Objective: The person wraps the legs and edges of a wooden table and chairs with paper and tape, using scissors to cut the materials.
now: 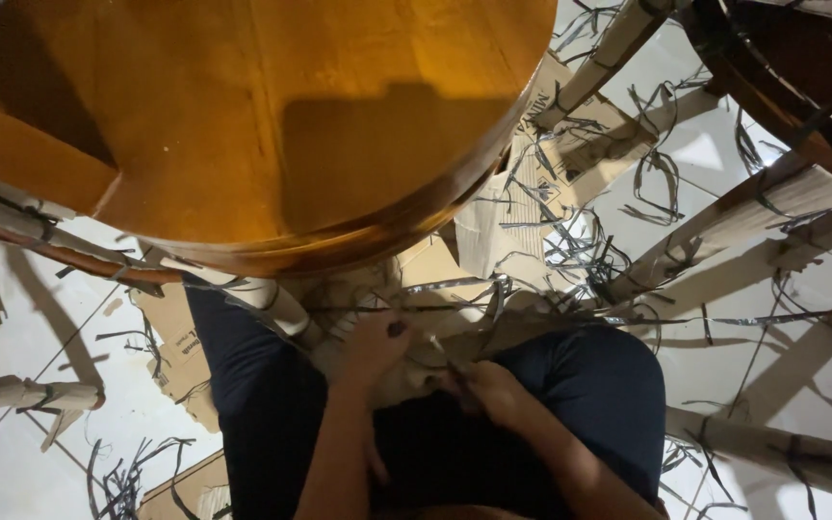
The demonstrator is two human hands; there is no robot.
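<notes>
A round wooden tabletop (272, 125) fills the upper left, glossy and orange-brown. Below its rim, a leg wrapped in brown cardboard (286, 310) slants toward my lap. My left hand (373, 347) grips the cardboard wrapping at the lower end of that leg. My right hand (488, 385) pinches the wrapping just to the right, with a thin dark strap running past its fingers. Both hands rest above my knees in dark trousers (589, 385).
Flattened cardboard (532, 183) and several cut black straps (580, 250) litter the white tiled floor. More cardboard-wrapped legs lie at the left (21, 393) and right (772, 443). Another wooden piece (792, 67) stands at the top right.
</notes>
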